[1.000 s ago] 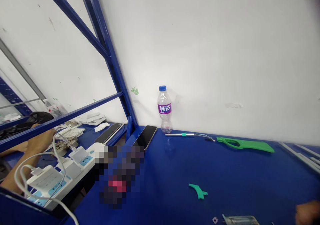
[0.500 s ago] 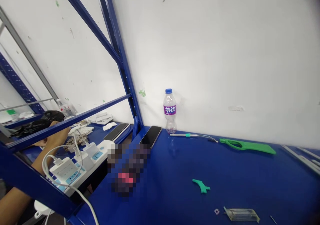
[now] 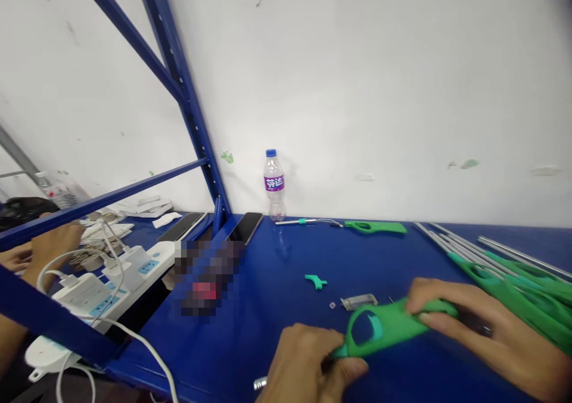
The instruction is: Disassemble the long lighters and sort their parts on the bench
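Both hands hold a green stick lighter [image 3: 397,328] low over the blue table. My left hand [image 3: 308,361] is closed around its neck end, where a metal tip pokes out to the left. With thumb and fingers, my right hand [image 3: 482,325] pinches the butt end of the handle. A teal trigger piece [image 3: 316,282], a small pale square part [image 3: 332,305] and a clear fuel tank [image 3: 357,301] lie just beyond. Farther back are a metal tube with a wire [image 3: 290,222] and a green handle shell [image 3: 384,228].
Several green lighters with metal tubes [image 3: 527,295] are piled at the right. A plastic bottle [image 3: 274,185] and a phone [image 3: 245,229] are by the wall. On the left stand a blue rack post [image 3: 187,105] and a power strip [image 3: 134,278]; another person's hands [image 3: 58,245] are beyond.
The view has swung to the right, bringing the pile of lighters into sight. Both my hands have come into the picture, holding a green stick lighter.
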